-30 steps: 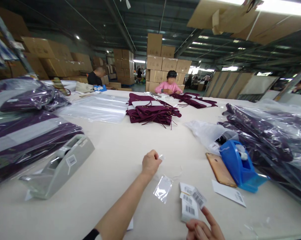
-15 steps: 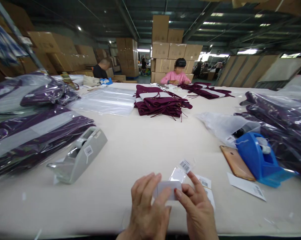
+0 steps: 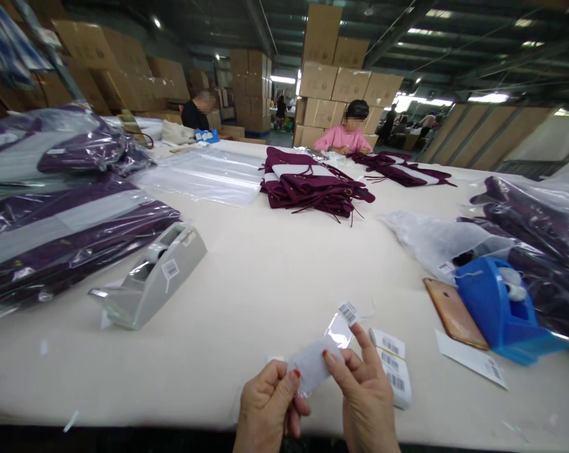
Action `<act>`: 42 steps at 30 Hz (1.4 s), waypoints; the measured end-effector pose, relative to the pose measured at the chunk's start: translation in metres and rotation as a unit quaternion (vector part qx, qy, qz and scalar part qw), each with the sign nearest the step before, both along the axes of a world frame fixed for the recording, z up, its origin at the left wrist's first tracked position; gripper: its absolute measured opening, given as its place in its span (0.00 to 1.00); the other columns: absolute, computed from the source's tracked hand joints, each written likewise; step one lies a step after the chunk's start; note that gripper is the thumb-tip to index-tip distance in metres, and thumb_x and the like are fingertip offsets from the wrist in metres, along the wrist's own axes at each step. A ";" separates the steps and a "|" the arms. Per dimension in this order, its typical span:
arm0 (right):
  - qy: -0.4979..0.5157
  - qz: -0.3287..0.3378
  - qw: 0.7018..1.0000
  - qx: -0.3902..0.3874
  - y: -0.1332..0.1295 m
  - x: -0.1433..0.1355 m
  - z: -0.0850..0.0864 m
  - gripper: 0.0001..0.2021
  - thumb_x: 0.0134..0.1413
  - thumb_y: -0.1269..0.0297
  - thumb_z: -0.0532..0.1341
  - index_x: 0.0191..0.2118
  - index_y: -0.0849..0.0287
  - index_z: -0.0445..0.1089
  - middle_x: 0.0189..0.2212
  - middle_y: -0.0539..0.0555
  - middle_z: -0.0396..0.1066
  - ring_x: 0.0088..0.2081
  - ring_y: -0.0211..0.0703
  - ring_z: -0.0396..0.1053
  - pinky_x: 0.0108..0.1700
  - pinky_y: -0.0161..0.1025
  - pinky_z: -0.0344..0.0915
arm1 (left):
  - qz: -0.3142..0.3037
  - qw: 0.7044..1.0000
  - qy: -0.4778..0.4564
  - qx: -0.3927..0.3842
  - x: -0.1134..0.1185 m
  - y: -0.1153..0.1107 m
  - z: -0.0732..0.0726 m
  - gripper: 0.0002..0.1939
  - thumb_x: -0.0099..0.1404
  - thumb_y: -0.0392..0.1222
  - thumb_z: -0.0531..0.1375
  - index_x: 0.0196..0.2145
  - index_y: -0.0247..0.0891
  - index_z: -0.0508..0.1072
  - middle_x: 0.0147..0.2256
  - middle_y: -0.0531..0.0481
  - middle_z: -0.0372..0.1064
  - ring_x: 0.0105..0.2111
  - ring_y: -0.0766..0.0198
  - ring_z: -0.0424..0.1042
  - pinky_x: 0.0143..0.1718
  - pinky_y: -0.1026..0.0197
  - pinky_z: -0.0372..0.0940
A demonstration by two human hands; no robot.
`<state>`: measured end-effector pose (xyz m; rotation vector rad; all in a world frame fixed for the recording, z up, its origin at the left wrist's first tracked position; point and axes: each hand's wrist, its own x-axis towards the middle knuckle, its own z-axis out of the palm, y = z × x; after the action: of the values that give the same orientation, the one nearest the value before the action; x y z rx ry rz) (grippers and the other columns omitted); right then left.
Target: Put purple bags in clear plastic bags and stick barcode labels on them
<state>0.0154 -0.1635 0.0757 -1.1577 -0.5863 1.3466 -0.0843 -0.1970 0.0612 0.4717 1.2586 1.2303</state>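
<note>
A small translucent white packet [image 3: 314, 365] is held between my two hands, low in the middle of the view. My left hand [image 3: 270, 402] pinches its lower left corner between thumb and fingers. With thumb and fingers, my right hand [image 3: 367, 390] grips its right side. A clear strip with a barcode label [image 3: 347, 312] extends from the packet's upper right, by my right index fingertip. Just right of my right hand lies a banded stack of barcode labels [image 3: 394, 368].
A grey tape dispenser [image 3: 155, 277] stands at left beside bagged purple goods [image 3: 67, 233]. At right are a phone [image 3: 456, 313], a blue tape dispenser [image 3: 496, 308] and a white card [image 3: 471, 358]. Folded maroon cloth [image 3: 313, 185] lies ahead; a person in pink [image 3: 343, 137] sits beyond.
My left hand has gone from lying over the packet to pinching its lower left corner. The packet is now tilted and more exposed. The whole view has shifted slightly.
</note>
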 end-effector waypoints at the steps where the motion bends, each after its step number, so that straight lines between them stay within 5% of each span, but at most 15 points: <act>1: -0.003 0.003 1.000 -0.002 -0.001 -0.001 -0.001 0.41 0.36 0.59 0.72 0.57 0.57 0.54 0.22 0.44 0.70 0.26 0.35 0.67 0.33 0.34 0.66 | 0.005 1.000 -0.005 0.002 0.001 0.000 -0.002 0.28 0.45 0.65 0.65 0.22 0.34 0.66 0.15 0.53 0.67 0.11 0.76 0.57 0.15 0.72 0.45; 12: 0.004 0.059 0.998 -0.033 -0.003 -0.003 -0.014 0.48 0.34 0.57 0.73 0.61 0.58 0.49 0.30 0.51 0.75 0.30 0.41 0.72 0.35 0.40 0.70 | 0.009 0.999 -0.011 0.030 0.005 0.000 -0.008 0.25 0.50 0.61 0.64 0.22 0.34 0.66 0.18 0.53 0.67 0.13 0.74 0.60 0.16 0.71 0.50; 19: 0.003 0.041 0.999 -0.028 -0.007 -0.012 -0.002 0.42 0.37 0.59 0.72 0.58 0.57 0.53 0.27 0.48 0.74 0.26 0.38 0.70 0.30 0.36 0.68 | -0.026 0.999 -0.003 0.046 0.003 0.005 -0.012 0.26 0.52 0.64 0.61 0.23 0.35 0.65 0.19 0.53 0.67 0.15 0.74 0.60 0.17 0.69 0.53; 24: -0.040 0.043 0.998 -0.017 -0.012 -0.016 -0.008 0.45 0.38 0.57 0.71 0.61 0.57 0.49 0.28 0.48 0.74 0.29 0.39 0.71 0.33 0.36 0.68 | -0.006 1.000 -0.005 0.020 0.004 0.007 -0.003 0.30 0.49 0.64 0.63 0.39 0.36 0.68 0.16 0.59 0.59 0.16 0.73 0.54 0.16 0.70 0.49; 30: -0.116 0.112 0.986 0.037 -0.011 -0.007 -0.021 0.41 0.43 0.55 0.68 0.61 0.56 0.49 0.36 0.52 0.75 0.39 0.43 0.71 0.45 0.41 0.65 | 0.076 0.992 -0.096 -0.035 -0.002 0.015 0.003 0.22 0.42 0.54 0.69 0.26 0.34 0.70 0.19 0.57 0.61 0.17 0.76 0.52 0.19 0.71 0.48; 35: -0.123 0.135 0.980 0.079 0.012 0.006 -0.022 0.36 0.45 0.56 0.67 0.59 0.56 0.53 0.29 0.48 0.72 0.32 0.39 0.68 0.40 0.40 0.64 | 0.055 0.998 -0.025 -0.027 -0.017 0.017 -0.002 0.20 0.45 0.55 0.67 0.24 0.34 0.70 0.14 0.59 0.55 0.15 0.76 0.50 0.17 0.70 0.44; 42: -0.083 0.143 0.985 0.039 0.026 -0.024 -0.024 0.43 0.39 0.54 0.70 0.60 0.59 0.51 0.22 0.44 0.70 0.27 0.38 0.66 0.33 0.36 0.62 | 0.029 0.994 0.099 -0.027 -0.051 0.020 -0.006 0.21 0.45 0.58 0.64 0.20 0.35 0.67 0.14 0.57 0.58 0.13 0.74 0.53 0.16 0.68 0.44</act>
<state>-0.0083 -0.1373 0.0514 -1.1595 -0.9471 1.4615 -0.1357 -0.1766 0.0548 0.5311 1.4789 1.2174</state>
